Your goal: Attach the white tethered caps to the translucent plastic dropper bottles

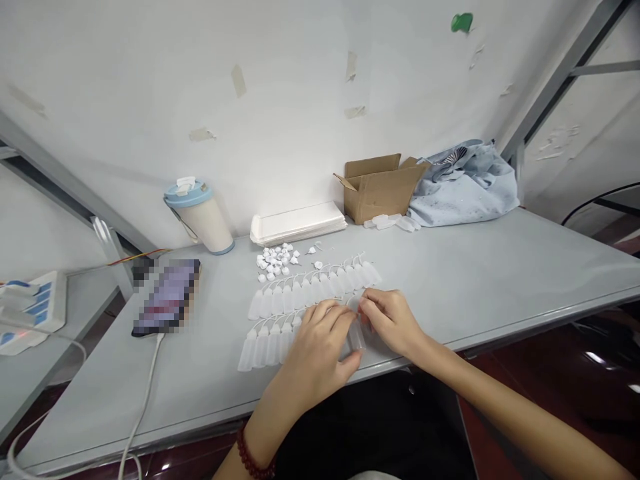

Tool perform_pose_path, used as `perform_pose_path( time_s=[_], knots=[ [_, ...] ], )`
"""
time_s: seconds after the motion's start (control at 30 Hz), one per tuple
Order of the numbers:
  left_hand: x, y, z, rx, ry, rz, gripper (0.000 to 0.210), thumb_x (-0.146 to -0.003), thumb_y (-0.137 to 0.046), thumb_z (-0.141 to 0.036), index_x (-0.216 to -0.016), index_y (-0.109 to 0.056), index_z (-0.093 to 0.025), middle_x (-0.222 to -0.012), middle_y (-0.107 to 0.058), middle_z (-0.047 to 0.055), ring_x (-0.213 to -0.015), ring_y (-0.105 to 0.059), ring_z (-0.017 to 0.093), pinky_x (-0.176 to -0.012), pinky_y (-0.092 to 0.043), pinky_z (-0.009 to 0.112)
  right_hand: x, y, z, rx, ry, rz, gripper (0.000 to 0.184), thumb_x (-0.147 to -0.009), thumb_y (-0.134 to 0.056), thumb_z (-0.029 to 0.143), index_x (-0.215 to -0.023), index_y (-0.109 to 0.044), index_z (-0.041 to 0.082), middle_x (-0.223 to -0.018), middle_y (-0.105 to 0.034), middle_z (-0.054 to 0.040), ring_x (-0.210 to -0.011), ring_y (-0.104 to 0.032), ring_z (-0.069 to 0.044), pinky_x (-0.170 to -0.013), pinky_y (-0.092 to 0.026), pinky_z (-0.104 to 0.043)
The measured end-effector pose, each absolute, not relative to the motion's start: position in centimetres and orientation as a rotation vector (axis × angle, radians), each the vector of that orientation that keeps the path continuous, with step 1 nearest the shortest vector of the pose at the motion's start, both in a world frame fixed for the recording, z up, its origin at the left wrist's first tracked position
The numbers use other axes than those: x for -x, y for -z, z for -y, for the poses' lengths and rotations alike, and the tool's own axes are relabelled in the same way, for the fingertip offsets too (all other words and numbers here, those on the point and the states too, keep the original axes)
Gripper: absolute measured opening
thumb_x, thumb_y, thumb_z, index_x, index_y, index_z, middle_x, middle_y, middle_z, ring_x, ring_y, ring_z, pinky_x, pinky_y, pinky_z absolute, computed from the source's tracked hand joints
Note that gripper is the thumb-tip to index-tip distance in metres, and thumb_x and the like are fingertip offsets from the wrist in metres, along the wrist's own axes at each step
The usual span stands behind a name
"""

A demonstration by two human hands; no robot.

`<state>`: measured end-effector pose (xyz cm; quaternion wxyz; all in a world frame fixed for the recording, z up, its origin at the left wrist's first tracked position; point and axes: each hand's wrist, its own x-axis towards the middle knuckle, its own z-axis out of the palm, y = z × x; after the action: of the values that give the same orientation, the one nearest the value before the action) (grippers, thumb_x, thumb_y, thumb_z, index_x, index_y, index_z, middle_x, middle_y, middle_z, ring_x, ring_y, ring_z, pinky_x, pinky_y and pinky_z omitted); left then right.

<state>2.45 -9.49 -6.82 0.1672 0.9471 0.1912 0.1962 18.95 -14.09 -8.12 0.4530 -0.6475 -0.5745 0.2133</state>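
Two rows of small translucent plastic tubes lie side by side on the grey table: a back row (310,290) and a front row (267,347). White tops and thin pale loops show at their upper ends. My left hand (320,347) arches over the right part of the front row, its thumb spread from the fingers, and hides the tubes beneath. A clear tube (357,335) lies beside its thumb and fingers. At the upper end of that tube, my right hand (393,321) is closed in a pinch; what it pinches is hidden. Small white caps (275,259) lie heaped behind the rows.
Along the wall stand a cream tumbler (207,220) with a blue lid, a stack of white sheets (300,223), an open cardboard box (383,193) and a light blue cloth bag (465,190). Loose translucent pieces (393,221) lie before the box. A corded phone (167,297) lies left.
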Motion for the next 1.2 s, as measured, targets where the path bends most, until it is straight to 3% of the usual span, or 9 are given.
perform_pose_path(
  time_s=[0.17,0.6,1.0,1.2],
  knots=[
    [-2.6,7.3,9.4,-2.725,-0.568,-0.623,0.031,-0.081,-0.06,-0.02,-0.111,-0.053,-0.016,-0.11,-0.059,0.01,-0.109,-0.047,0.029,-0.092,-0.043,0.046,-18.9,8.3,13.9,1.64,-0.479,1.492,0.03,-0.083,-0.041,0.024,-0.055,-0.048,0.018,-0.046,-0.044,0.0028,-0.044,-0.04,-0.011,-0.047,-0.03,-0.024],
    [-2.9,7.5,9.4,-2.775,-0.575,-0.75,0.026,-0.081,-0.055,-0.017,-0.106,-0.05,-0.015,-0.107,-0.057,0.011,-0.105,-0.049,0.028,-0.087,-0.045,0.044,-18.9,8.0,14.1,1.582,-0.477,1.579,0.037,-0.09,-0.036,0.023,-0.061,-0.057,0.016,-0.048,-0.049,0.0028,-0.045,-0.048,-0.011,-0.052,-0.037,-0.023],
    [-1.9,6.6,9.3,-2.688,-0.554,-0.696,0.046,-0.075,-0.059,-0.016,-0.117,-0.043,-0.021,-0.117,-0.054,0.01,-0.114,-0.046,0.031,-0.094,-0.042,0.049,-18.8,7.9,14.1,1.57,-0.469,1.569,0.039,-0.091,-0.037,0.024,-0.058,-0.057,0.016,-0.043,-0.043,0.004,-0.041,-0.043,-0.011,-0.048,-0.034,-0.023],
    [-0.9,5.6,8.1,-2.661,-0.586,-0.779,0.045,-0.081,-0.06,-0.026,-0.122,-0.042,-0.016,-0.121,-0.053,0.012,-0.117,-0.045,0.029,-0.096,-0.041,0.046,-19.0,7.8,14.1,1.584,-0.419,1.524,0.04,-0.089,-0.037,0.023,-0.056,-0.057,0.016,-0.042,-0.043,0.004,-0.04,-0.043,-0.01,-0.047,-0.035,-0.022]
  ],
)
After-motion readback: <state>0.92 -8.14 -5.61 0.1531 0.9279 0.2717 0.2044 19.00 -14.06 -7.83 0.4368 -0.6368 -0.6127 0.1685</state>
